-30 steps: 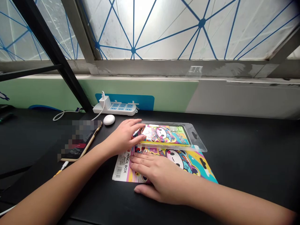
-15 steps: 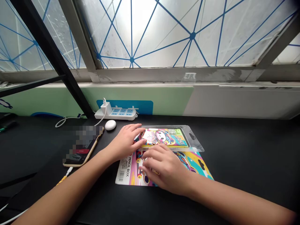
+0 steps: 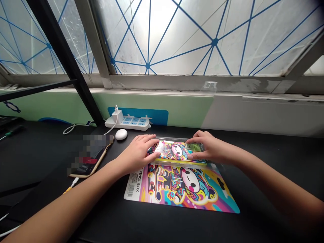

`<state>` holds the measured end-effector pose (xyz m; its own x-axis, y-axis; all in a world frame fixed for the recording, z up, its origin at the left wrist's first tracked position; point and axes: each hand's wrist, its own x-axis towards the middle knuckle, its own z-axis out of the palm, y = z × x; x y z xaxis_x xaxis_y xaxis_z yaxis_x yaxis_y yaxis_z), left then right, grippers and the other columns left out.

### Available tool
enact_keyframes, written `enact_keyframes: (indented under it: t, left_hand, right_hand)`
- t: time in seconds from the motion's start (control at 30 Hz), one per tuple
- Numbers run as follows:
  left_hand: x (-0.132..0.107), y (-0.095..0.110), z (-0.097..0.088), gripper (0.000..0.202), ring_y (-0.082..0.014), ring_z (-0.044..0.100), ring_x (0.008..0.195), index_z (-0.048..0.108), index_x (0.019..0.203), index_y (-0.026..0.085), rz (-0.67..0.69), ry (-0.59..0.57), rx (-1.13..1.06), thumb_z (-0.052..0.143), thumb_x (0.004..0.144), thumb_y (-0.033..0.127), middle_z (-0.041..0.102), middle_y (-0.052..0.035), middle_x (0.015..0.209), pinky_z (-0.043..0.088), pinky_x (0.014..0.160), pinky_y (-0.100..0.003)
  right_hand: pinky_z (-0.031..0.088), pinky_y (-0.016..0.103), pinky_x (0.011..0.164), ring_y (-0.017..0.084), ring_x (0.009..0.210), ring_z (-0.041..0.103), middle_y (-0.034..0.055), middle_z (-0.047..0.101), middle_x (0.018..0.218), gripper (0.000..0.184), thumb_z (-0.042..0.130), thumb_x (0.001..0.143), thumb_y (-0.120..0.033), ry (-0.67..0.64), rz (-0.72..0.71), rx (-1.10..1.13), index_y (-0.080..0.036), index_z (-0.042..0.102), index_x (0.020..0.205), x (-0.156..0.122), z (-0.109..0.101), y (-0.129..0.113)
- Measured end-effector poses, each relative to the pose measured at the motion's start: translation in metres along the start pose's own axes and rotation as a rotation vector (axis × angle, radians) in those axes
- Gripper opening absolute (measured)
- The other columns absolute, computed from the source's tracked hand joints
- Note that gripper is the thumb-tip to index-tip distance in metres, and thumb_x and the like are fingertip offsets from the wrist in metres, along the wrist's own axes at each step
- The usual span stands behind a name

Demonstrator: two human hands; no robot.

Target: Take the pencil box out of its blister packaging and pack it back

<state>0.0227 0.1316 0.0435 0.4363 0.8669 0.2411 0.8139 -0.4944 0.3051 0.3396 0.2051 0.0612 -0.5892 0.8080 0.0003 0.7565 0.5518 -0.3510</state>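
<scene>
A printed "PENCIL BOX" card (image 3: 182, 190) lies flat on the black tabletop (image 3: 268, 175), its far edge under a clear plastic pack (image 3: 168, 138) that holds a colourful pencil box (image 3: 172, 151). The left hand (image 3: 136, 153) grips the pack's left end, fingers curled over it; the right hand (image 3: 205, 145) grips its right end. To the left lie a phone (image 3: 91, 162), partly blurred, and a white oval object (image 3: 121, 134). Farther back stand a power strip (image 3: 134, 124) with a charger (image 3: 116, 116), then a frosted window (image 3: 162, 37) crossed by blue lines.
</scene>
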Motion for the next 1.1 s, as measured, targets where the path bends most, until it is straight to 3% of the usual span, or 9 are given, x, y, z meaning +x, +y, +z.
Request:
enact_keyframes:
  t: [0.33,0.57,0.63,0.73,0.83,1.0,1.1]
  left_hand:
    - [0.0,0.001,0.0,0.056,-0.0308,0.047,0.141,0.051,0.145,0.017,-0.023,0.021,-0.044,0.055,0.099,0.05,0.056,-0.014,0.15,0.036,0.118,-0.05]
    - [0.0,0.0,-0.002,0.052,-0.0312,0.052,0.136,0.054,0.141,0.019,-0.006,0.069,-0.094,0.06,0.097,0.045,0.06,-0.014,0.144,0.041,0.115,-0.05]
    - [-0.001,0.0,-0.002,0.054,-0.0315,0.052,0.136,0.052,0.143,0.019,-0.011,0.08,-0.092,0.062,0.096,0.044,0.06,-0.0142,0.144,0.041,0.115,-0.05]
    - [-0.002,0.002,-0.003,0.053,-0.0308,0.054,0.134,0.053,0.143,0.019,-0.015,0.084,-0.094,0.063,0.096,0.041,0.061,-0.0138,0.143,0.043,0.114,-0.048]
    - [-0.003,0.002,-0.005,0.049,-0.0303,0.055,0.133,0.055,0.139,0.019,-0.003,0.085,-0.091,0.063,0.096,0.041,0.063,-0.0128,0.141,0.044,0.113,-0.047]
    - [-0.003,0.001,-0.003,0.051,-0.0311,0.053,0.134,0.055,0.14,0.018,0.007,0.075,-0.081,0.062,0.097,0.043,0.061,-0.013,0.142,0.043,0.113,-0.049]
    - [-0.004,0.001,-0.003,0.056,-0.0321,0.052,0.135,0.052,0.144,0.017,-0.012,0.09,-0.077,0.063,0.096,0.045,0.06,-0.0145,0.144,0.042,0.114,-0.051]
  right_hand:
    - [0.056,0.05,0.091,0.035,0.109,0.06,0.013,0.062,0.111,0.053,0.077,0.071,-0.064,0.073,-0.005,-0.056,-0.024,0.074,0.107,0.002,0.007,-0.008]
    - [0.053,0.05,0.087,0.035,0.106,0.06,0.0116,0.063,0.112,0.047,0.079,0.07,-0.059,0.148,-0.022,-0.103,-0.024,0.068,0.1,-0.002,0.008,-0.014]
    - [0.052,0.05,0.089,0.035,0.109,0.059,0.012,0.064,0.114,0.041,0.076,0.074,-0.055,0.174,-0.035,-0.12,-0.024,0.066,0.098,-0.003,0.011,-0.015]
    - [0.051,0.049,0.091,0.032,0.11,0.06,0.0127,0.066,0.118,0.023,0.059,0.091,-0.044,0.204,-0.056,-0.143,-0.023,0.064,0.098,-0.005,0.019,-0.013]
    - [0.052,0.05,0.09,0.031,0.108,0.064,0.0129,0.068,0.121,0.026,0.045,0.1,-0.039,0.221,-0.058,-0.167,-0.022,0.065,0.1,-0.007,0.028,-0.009]
    - [0.044,0.059,0.104,0.037,0.129,0.055,0.0172,0.06,0.14,0.032,0.044,0.102,-0.039,0.319,-0.085,-0.252,-0.02,0.069,0.096,-0.013,0.03,-0.012]
    - [0.04,0.06,0.108,0.038,0.128,0.056,0.0202,0.056,0.142,0.029,0.049,0.1,-0.037,0.36,-0.138,-0.296,-0.018,0.07,0.092,-0.019,0.02,-0.019]
